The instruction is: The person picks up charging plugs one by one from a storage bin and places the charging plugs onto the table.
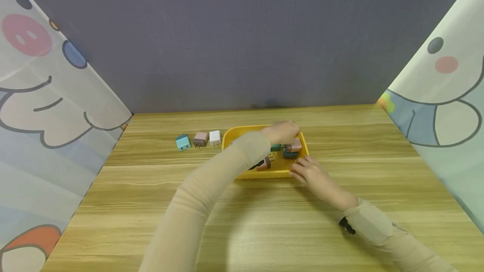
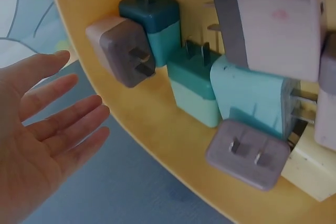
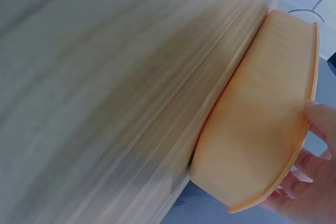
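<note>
A yellow plastic basket (image 1: pixel 264 174) on the table holds several plug chargers. My left hand (image 2: pixel 58 119) reaches across to its far right side; in the left wrist view the fingers are spread and hold nothing, beside the rim. Closest to those fingers inside the basket are a pink-and-brown charger (image 2: pixel 123 51) and a dark-teal-and-turquoise charger (image 2: pixel 157 27). My right hand (image 1: pixel 311 177) grips the basket rim at the near right corner, thumb on the outer side in the right wrist view. The left forearm hides part of the basket in the head view.
Left of the basket, a turquoise charger (image 1: pixel 183 142), a pink-brown charger (image 1: pixel 201 139) and a white charger (image 1: pixel 215 137) stand in a row on the wooden table (image 1: pixel 151 205). A grey panel (image 1: pixel 257 53) rises behind; cartoon-printed sheets flank both sides.
</note>
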### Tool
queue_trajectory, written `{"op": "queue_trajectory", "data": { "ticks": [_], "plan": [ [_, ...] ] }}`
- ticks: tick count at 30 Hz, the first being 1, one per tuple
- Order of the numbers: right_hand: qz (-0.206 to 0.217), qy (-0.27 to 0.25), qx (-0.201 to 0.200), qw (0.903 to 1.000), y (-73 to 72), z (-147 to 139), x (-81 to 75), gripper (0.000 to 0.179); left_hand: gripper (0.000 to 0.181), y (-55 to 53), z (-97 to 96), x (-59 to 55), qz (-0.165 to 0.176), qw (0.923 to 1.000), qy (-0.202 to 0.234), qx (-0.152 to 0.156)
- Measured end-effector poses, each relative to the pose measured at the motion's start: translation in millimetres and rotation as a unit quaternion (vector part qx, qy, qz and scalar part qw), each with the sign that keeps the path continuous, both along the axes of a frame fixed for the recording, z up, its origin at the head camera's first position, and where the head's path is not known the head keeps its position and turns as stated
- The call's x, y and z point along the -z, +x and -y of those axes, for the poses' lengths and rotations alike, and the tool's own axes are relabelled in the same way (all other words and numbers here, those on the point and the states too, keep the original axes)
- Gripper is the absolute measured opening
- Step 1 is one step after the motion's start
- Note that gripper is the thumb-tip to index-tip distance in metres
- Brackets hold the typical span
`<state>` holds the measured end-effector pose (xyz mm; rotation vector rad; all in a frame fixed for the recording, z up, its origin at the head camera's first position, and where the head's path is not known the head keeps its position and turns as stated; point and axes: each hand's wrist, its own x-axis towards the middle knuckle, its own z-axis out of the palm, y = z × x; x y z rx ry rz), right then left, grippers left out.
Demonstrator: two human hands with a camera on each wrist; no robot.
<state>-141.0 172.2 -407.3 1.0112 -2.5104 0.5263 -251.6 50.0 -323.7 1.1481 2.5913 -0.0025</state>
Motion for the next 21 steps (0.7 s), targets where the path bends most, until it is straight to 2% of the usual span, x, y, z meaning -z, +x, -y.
{"op": "queue_trajectory", "data": {
  "ticks": [3, 7, 21],
  "plan": [
    [-0.006, 0.0, 0.0, 1.0, -0.3, 0, 0.3, 0.011, 0.019, 0.4, -3.9, 3.7, 0.03, 0.9994, 0.01, -0.012],
    [-0.014, -0.002, -0.003, 0.9999, -0.6, 0, 0.7, 0.011, 0.023, -0.2, -7.3, 8.9, 0.065, 0.9973, 0.015, -0.028],
    [-0.028, -0.008, -0.012, 0.9995, -0.8, 0, 1.8, 0.012, 0.03, -2.5, -6.9, 19.6, 0.095, 0.9944, 0.022, -0.04]
  ]
}}
